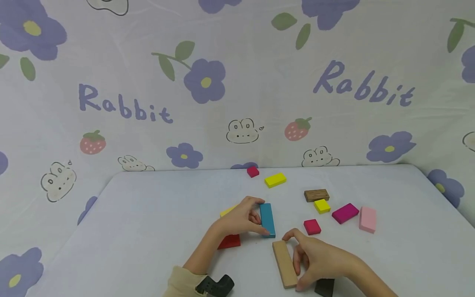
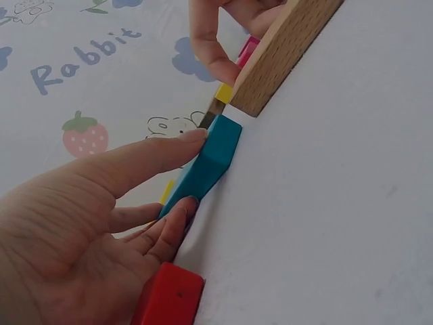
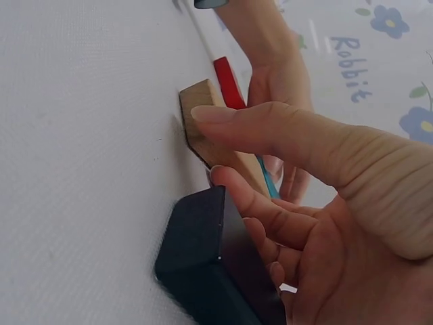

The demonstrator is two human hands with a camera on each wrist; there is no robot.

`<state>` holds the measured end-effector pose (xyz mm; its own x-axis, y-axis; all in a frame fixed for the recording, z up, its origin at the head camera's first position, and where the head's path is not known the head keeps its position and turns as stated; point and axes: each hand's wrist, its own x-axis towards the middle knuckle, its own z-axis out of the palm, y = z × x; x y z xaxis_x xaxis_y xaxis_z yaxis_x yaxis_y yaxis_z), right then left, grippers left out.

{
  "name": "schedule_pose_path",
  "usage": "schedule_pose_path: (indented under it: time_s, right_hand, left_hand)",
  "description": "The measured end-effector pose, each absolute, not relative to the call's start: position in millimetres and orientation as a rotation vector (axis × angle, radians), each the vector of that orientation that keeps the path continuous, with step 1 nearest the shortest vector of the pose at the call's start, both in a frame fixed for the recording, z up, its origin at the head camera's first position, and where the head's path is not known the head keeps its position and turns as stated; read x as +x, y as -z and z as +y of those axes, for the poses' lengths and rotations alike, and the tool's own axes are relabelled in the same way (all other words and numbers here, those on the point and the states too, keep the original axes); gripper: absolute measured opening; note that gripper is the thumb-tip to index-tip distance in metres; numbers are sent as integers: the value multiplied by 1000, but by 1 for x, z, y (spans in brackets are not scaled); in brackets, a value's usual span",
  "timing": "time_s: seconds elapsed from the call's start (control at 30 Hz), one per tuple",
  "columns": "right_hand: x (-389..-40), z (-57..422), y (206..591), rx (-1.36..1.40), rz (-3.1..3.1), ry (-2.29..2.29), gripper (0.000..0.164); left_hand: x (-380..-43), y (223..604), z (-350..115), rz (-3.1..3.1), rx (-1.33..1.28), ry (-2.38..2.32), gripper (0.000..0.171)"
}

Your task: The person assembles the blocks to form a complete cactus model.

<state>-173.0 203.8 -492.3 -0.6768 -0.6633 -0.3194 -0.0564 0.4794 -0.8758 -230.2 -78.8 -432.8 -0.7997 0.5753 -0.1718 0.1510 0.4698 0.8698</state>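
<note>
On the white tabletop (image 1: 148, 227), the left grip (image 1: 241, 218) pinches a blue block (image 1: 268, 222), the right grip (image 1: 320, 258) a pale wooden block (image 1: 285, 265); scattered other blocks (image 1: 345, 213) seem not yet arranged.

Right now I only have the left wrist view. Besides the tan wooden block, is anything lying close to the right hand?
Observer: Yes. A dark block lies beside the right hand; in the head view the hand partly covers it.
Operator: I can see a finger at one end of the tan wooden block, but no thumb. Where is it?
Observer: The right wrist view shows the thumb against the block's other end.
</note>
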Motion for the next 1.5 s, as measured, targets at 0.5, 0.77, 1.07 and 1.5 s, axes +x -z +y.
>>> schedule_pose_path:
  time_s: [0.5,0.77,1.07,1.5]
  right_hand:
    - [-163,188,493,-594,2149,1243,100]
    - [-147,175,469,-662,2184,1263,100]
    - [-147,174,476,-750,2164,1320,88]
    - [-127,159,429,-788,2176,1266,66]
  left_hand:
    - [-226,437,-74,2283,651,-1336,72]
    - [-223,439,-75,2296,664,-1330,72]
    - [-224,440,-75,2294,681,-1327,72]
    - [-225,439,-75,2307,699,-1306,70]
